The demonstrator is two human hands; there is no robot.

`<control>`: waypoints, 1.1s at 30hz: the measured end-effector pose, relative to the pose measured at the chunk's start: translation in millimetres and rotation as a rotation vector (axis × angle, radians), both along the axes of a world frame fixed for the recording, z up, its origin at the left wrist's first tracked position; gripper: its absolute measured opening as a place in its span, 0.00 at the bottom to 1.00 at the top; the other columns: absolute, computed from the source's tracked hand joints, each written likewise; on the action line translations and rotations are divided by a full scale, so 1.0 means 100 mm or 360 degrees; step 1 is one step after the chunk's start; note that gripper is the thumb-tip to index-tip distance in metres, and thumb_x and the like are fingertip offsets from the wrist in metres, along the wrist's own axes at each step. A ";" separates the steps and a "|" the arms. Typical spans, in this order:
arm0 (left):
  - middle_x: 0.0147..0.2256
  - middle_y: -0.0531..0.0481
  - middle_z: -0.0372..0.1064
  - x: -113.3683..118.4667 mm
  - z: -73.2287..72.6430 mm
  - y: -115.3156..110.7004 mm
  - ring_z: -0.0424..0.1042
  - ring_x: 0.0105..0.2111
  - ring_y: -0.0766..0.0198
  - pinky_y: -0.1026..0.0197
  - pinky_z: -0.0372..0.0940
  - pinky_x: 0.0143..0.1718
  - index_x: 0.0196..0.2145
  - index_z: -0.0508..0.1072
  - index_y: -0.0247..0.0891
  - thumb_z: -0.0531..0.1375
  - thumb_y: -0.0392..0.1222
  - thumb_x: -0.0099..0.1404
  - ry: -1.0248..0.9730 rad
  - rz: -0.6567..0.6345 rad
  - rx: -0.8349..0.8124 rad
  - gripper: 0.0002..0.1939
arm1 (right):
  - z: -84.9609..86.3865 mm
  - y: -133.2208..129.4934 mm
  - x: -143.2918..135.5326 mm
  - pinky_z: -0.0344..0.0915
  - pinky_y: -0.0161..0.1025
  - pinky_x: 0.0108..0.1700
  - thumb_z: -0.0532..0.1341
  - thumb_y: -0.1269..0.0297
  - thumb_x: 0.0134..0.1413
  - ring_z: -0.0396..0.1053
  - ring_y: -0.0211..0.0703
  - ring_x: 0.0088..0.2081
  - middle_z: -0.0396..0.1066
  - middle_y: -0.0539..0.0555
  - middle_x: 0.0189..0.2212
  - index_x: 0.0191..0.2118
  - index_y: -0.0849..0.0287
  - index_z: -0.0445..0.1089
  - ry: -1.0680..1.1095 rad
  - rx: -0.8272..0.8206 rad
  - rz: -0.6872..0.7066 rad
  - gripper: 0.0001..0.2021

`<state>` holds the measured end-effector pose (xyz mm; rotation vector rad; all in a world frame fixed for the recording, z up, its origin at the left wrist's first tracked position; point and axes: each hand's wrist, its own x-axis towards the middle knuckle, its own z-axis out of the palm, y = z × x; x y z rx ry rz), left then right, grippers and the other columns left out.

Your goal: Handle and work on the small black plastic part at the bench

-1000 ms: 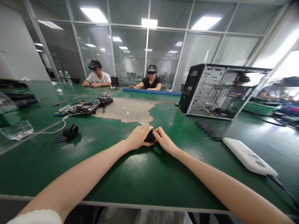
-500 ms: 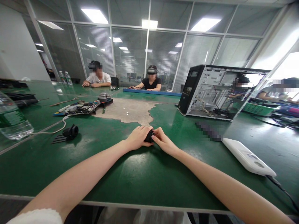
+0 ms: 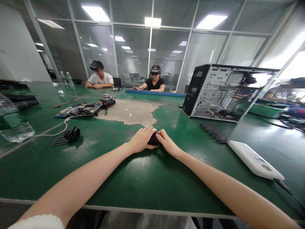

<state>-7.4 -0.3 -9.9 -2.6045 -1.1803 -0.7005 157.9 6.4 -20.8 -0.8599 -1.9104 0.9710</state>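
Both hands meet over the green tabletop [image 3: 140, 178] around a small black part [image 3: 152, 139], whose kind I cannot make out. My left hand [image 3: 141, 140] wraps it from the left, thumb low and fingers over the top. My right hand [image 3: 168, 143] pinches at its right side, thumb and forefinger close to its edge. Much of the part is hidden by the fingers. Left of my hands lies a black plastic piece [image 3: 72, 134] with a round collar and several long prongs.
An open computer case [image 3: 199, 92] stands at the right, a white power bank [image 3: 254, 160] with a cable nearer. To the left are a circuit board [image 3: 79, 109] and a water bottle [image 3: 14, 122]. Two people [image 3: 154, 81] sit across the table; another is at the far right.
My right thumb and fingers have shifted slightly on the black part. The left hand keeps its grip. The view has moved a little.
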 end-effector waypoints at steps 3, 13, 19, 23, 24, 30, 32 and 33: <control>0.43 0.44 0.62 0.00 0.00 0.00 0.63 0.41 0.54 0.56 0.57 0.41 0.48 0.53 0.36 0.60 0.54 0.49 -0.0009 0.0002 -0.0001 0.34 | 0.04 -0.06 0.01 0.57 0.34 0.35 0.50 0.60 0.54 0.58 0.34 0.30 0.56 0.46 0.27 0.33 0.57 0.54 0.0011 0.0046 0.0089 0.06; 0.43 0.44 0.62 0.00 0.01 -0.01 0.63 0.41 0.55 0.56 0.57 0.41 0.48 0.54 0.35 0.61 0.53 0.49 0.0013 0.0001 0.0009 0.34 | 0.02 -0.06 -0.02 0.56 0.33 0.31 0.49 0.60 0.54 0.57 0.34 0.27 0.56 0.46 0.24 0.30 0.57 0.54 -0.0014 0.0166 -0.0134 0.07; 0.44 0.44 0.61 0.01 0.00 0.00 0.63 0.43 0.54 0.55 0.57 0.42 0.48 0.53 0.36 0.61 0.53 0.49 -0.0008 -0.0001 -0.0012 0.34 | -0.04 0.01 -0.02 0.57 0.35 0.35 0.50 0.59 0.53 0.59 0.36 0.31 0.59 0.48 0.28 0.32 0.58 0.56 -0.0037 0.0073 -0.0174 0.08; 0.44 0.44 0.61 0.00 0.00 0.00 0.63 0.42 0.54 0.55 0.57 0.41 0.48 0.54 0.36 0.61 0.54 0.49 -0.0021 0.0006 -0.0020 0.33 | -0.02 -0.01 0.00 0.57 0.34 0.34 0.50 0.60 0.54 0.59 0.34 0.30 0.58 0.46 0.26 0.32 0.57 0.55 0.0021 0.0061 -0.0002 0.07; 0.44 0.44 0.62 0.00 0.00 0.00 0.63 0.42 0.54 0.55 0.57 0.41 0.48 0.54 0.36 0.60 0.54 0.49 -0.0021 0.0007 -0.0018 0.33 | -0.01 -0.02 0.00 0.58 0.34 0.35 0.50 0.60 0.53 0.60 0.34 0.30 0.59 0.46 0.27 0.33 0.57 0.55 0.0041 0.0058 0.0043 0.06; 0.43 0.44 0.62 0.00 0.01 -0.02 0.63 0.41 0.55 0.56 0.57 0.41 0.47 0.54 0.35 0.61 0.53 0.49 -0.0005 0.0010 0.0017 0.33 | 0.01 -0.05 0.01 0.57 0.34 0.34 0.49 0.59 0.54 0.60 0.34 0.29 0.60 0.46 0.26 0.33 0.56 0.56 -0.0015 0.0117 -0.0009 0.07; 0.42 0.44 0.63 0.00 0.01 -0.02 0.63 0.41 0.55 0.56 0.57 0.40 0.47 0.54 0.35 0.60 0.54 0.49 0.0001 0.0006 0.0018 0.33 | 0.00 -0.04 0.01 0.56 0.34 0.33 0.49 0.58 0.54 0.58 0.34 0.27 0.58 0.45 0.24 0.31 0.56 0.56 -0.0023 0.0115 -0.0068 0.08; 0.42 0.44 0.63 0.00 0.01 -0.02 0.63 0.41 0.55 0.56 0.57 0.40 0.47 0.54 0.35 0.60 0.54 0.49 0.0003 0.0003 0.0019 0.33 | -0.01 -0.03 0.01 0.56 0.34 0.32 0.49 0.58 0.54 0.58 0.34 0.27 0.58 0.45 0.24 0.31 0.56 0.56 -0.0010 0.0100 -0.0074 0.08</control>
